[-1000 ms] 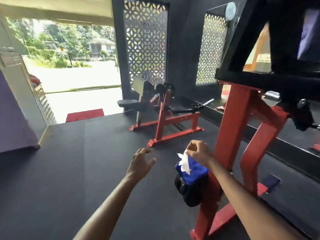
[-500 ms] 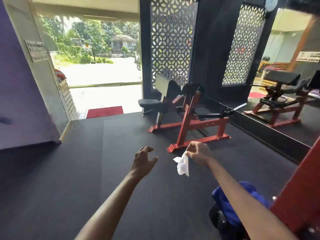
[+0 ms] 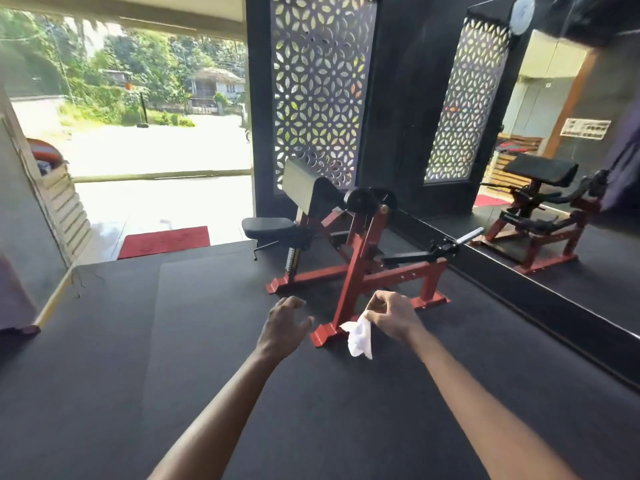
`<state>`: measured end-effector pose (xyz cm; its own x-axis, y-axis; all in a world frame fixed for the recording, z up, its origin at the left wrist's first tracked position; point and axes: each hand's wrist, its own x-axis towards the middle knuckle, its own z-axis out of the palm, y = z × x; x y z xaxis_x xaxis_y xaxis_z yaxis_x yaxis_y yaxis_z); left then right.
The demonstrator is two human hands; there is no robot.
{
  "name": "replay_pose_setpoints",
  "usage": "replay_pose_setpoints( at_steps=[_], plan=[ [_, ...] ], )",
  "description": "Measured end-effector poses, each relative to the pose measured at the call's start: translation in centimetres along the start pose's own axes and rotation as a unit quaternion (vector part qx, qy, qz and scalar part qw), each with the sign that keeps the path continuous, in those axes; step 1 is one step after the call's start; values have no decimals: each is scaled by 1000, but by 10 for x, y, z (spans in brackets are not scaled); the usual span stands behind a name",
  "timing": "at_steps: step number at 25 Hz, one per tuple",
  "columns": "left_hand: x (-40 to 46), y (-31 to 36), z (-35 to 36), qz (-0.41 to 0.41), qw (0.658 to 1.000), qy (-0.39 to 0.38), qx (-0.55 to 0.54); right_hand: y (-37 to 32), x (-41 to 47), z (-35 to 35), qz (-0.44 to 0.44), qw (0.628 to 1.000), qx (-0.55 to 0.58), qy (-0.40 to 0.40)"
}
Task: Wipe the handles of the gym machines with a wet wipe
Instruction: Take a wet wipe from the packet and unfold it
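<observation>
R hand (image 3: 391, 315) pinches a crumpled white wet wipe (image 3: 360, 336) btwn fingertips, wipe hanging free, touching nothing. L hand (image 3: 282, 323) empty, fingers loosely spread, held out over the black floor (image 3: 138, 358). Red curl machine (image 3: 360, 258) stands ahead, well apart from both hands; its black handle bar (image 3: 446, 245) looks untouched. Judging by this, wiping here hasn't begun; approach & wipe remain.
</observation>
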<state>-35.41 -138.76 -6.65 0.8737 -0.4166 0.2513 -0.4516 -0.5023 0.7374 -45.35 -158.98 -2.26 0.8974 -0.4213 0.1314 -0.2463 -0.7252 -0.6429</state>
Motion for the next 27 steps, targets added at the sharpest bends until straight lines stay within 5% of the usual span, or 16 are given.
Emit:
replay_pose_setpoints(
  at_steps=[16, 27],
  plan=[
    [416, 62, 245, 139, 971, -182, -64, 191, 318, -98, 196, 962, -33, 185],
    [613, 205, 491, 209, 938, -248, -121, 390, 492, -237, 265, 926, -29, 267]
  ],
)
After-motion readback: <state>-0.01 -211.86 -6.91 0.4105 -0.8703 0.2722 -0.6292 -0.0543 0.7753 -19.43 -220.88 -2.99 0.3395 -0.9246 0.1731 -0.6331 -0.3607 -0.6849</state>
